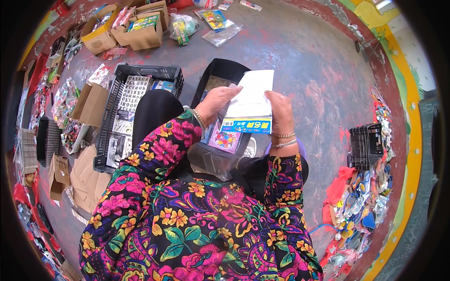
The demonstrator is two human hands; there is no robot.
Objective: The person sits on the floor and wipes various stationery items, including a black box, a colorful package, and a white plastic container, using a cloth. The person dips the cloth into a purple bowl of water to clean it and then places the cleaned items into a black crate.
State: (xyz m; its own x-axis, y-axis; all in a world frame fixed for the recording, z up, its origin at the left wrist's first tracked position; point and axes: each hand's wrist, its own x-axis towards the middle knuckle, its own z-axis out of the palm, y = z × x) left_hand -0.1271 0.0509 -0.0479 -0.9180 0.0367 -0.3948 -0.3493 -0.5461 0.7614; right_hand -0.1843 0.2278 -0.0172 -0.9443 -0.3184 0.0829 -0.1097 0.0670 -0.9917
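Note:
A flat white packet (251,96) with a blue and yellow printed strip along its near end is held up between both hands. My left hand (215,104) grips its left edge, thumb on top. On the opposite edge, my right hand (281,114) is closed with the thumb over the white face. Below the packet, a black bin (228,67) stands between my legs. Inside lies a pink packet with colourful round shapes (224,140), partly covered by the hands and packet.
To the left stands a dark crate (104,140) of black-and-white letter sheets (135,93). Cardboard boxes (145,35) and plastic packets (214,21) sit farther off. A black basket (365,146) and a heap of mixed packets (358,215) line the right wall.

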